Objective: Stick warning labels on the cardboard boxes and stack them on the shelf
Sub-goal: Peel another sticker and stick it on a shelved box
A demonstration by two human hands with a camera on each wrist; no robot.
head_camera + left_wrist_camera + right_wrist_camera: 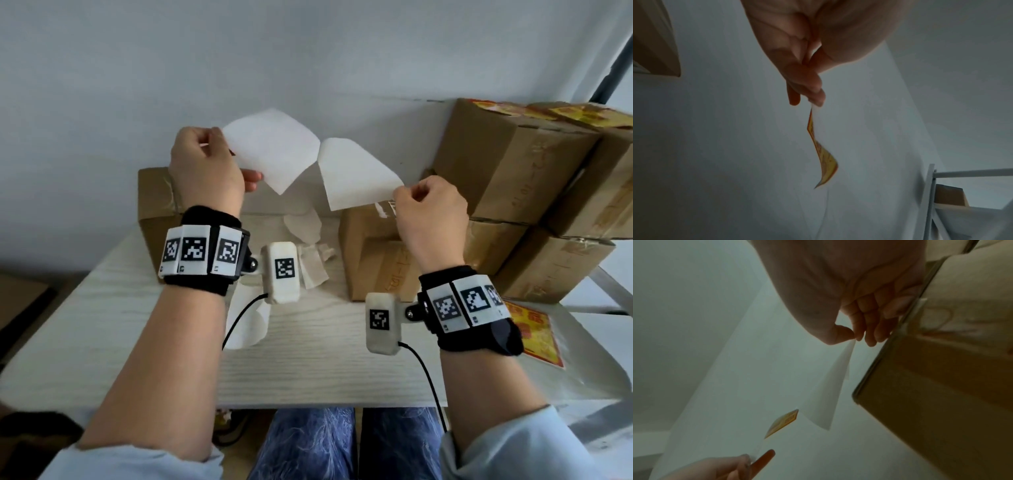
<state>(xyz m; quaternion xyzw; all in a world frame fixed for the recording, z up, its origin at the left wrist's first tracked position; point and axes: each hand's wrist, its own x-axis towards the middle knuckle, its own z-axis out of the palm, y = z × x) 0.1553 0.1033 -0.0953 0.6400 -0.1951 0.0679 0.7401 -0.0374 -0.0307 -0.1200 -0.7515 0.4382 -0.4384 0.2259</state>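
My left hand (pixel 219 161) pinches a warning label (pixel 270 150) by its edge, raised in front of the wall. Its white back faces me; the left wrist view shows the label's (pixel 822 155) yellow and red print. My right hand (pixel 399 193) pinches a white backing sheet (pixel 356 174) by a corner, and thumb and fingers (pixel 855 335) close on the sheet (pixel 830 394). The two sheets meet at most at one top corner. Under my right hand stands a cardboard box (pixel 373 260) on the table (pixel 308 359). Another box (pixel 154 205) stands behind my left wrist.
Labelled cardboard boxes (pixel 507 164) are stacked two high at the right. A sheet of yellow and red labels (pixel 537 335) lies at the table's right edge. Discarded backing papers (pixel 305 226) lie mid-table and near my left forearm (pixel 246 325). A white shelf frame (pixel 931 194) stands at the right.
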